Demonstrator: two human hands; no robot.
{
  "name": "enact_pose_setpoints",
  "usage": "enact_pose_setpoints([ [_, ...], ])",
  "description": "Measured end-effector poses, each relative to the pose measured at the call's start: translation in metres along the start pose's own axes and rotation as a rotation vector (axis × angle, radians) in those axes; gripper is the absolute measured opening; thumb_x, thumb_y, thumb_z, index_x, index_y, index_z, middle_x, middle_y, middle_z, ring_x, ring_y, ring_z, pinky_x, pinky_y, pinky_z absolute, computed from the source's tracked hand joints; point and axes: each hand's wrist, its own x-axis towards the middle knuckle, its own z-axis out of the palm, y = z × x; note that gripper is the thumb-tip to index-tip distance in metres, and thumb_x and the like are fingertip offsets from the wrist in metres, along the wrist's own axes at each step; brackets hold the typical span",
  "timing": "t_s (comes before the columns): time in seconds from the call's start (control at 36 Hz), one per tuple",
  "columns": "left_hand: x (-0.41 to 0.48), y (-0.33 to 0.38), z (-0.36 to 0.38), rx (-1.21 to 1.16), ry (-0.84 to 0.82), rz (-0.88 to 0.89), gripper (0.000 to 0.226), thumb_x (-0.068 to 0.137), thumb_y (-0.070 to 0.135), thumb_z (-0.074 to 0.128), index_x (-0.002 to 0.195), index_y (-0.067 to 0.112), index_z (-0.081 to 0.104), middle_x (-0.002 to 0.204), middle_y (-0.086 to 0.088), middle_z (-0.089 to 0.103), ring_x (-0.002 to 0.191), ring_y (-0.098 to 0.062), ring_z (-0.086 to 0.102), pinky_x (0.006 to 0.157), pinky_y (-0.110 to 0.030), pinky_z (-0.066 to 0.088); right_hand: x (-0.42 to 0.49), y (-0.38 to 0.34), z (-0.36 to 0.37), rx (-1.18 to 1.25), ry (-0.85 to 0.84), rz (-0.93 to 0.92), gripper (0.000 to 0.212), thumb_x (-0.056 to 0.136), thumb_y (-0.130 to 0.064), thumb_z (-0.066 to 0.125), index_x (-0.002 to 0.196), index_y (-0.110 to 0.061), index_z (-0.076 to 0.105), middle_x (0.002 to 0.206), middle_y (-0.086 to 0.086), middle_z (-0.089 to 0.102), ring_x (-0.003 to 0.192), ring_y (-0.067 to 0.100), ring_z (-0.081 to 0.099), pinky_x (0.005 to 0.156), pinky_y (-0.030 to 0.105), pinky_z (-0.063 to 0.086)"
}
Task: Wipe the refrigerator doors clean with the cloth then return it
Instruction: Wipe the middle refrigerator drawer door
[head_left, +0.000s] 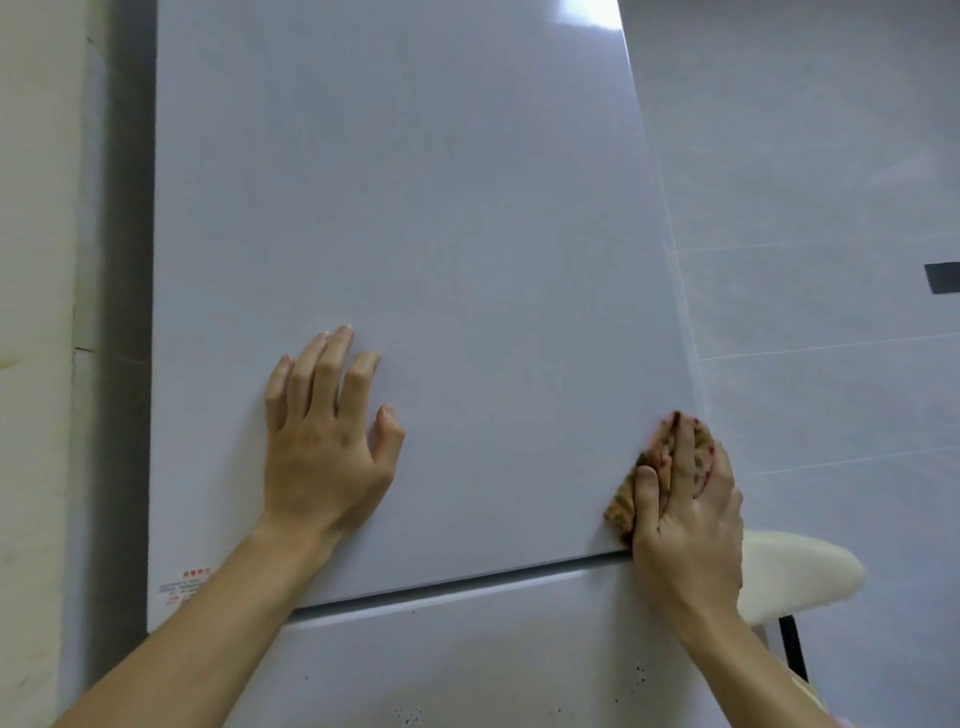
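Observation:
The white upper refrigerator door (415, 208) fills most of the view, and the lower door (467, 654) starts below a dark horizontal gap. My left hand (327, 441) lies flat against the upper door with its fingers spread and holds nothing. My right hand (685, 514) presses a brown patterned cloth (623, 499) against the upper door's lower right corner, fingers straight over the cloth. Most of the cloth is hidden under the hand.
A red-printed sticker (184, 584) sits at the upper door's lower left corner. Dark specks (639, 673) dot the lower door. A cream stool seat (795, 571) on a black leg stands to the right. Grey tiled wall (831, 208) at right, a cream wall (36, 312) at left.

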Motion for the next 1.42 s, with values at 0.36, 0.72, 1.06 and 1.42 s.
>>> enact_pose_setpoints([
  [0.36,0.0,-0.002,0.001,0.006,-0.021,0.006,0.053,0.093,0.032,0.047,0.135,0.004,0.062,0.152,-0.02,0.052,0.143,-0.04,0.045,0.121,-0.059,0.029,0.149,-0.127,0.014,-0.052,0.083,0.006,0.064,0.11,-0.052,0.02,0.167,-0.035,-0.002,0.175,0.011,-0.013,0.16,0.035,-0.016,0.126,0.062,-0.01],
  [0.72,0.005,-0.006,-0.008,0.006,-0.065,0.017,0.05,0.093,0.033,0.047,0.133,0.007,0.063,0.149,-0.019,0.053,0.14,-0.04,0.046,0.119,-0.057,0.031,0.031,-0.103,0.029,-0.046,0.015,-0.561,0.069,0.104,-0.051,0.04,0.163,-0.018,0.028,0.174,0.008,0.013,0.163,0.027,0.002,0.13,0.041,-0.008],
  [1.06,0.027,-0.031,-0.016,-0.022,-0.113,-0.02,0.053,0.096,0.035,0.042,0.138,0.008,0.06,0.154,-0.02,0.048,0.145,-0.041,0.041,0.122,-0.059,0.028,0.149,-0.153,0.008,0.008,0.084,-0.185,0.058,0.112,-0.045,0.024,0.167,-0.034,0.009,0.176,-0.002,-0.009,0.161,0.018,-0.015,0.129,0.044,-0.013],
  [1.42,0.033,-0.043,-0.015,-0.042,-0.095,-0.05,0.051,0.096,0.031,0.043,0.142,0.013,0.054,0.158,-0.017,0.043,0.149,-0.035,0.034,0.125,-0.056,0.023,0.053,-0.211,0.06,0.04,0.006,-0.712,0.06,0.107,-0.036,0.045,0.162,-0.014,0.032,0.174,0.008,0.018,0.163,0.022,0.005,0.132,0.042,-0.001],
])
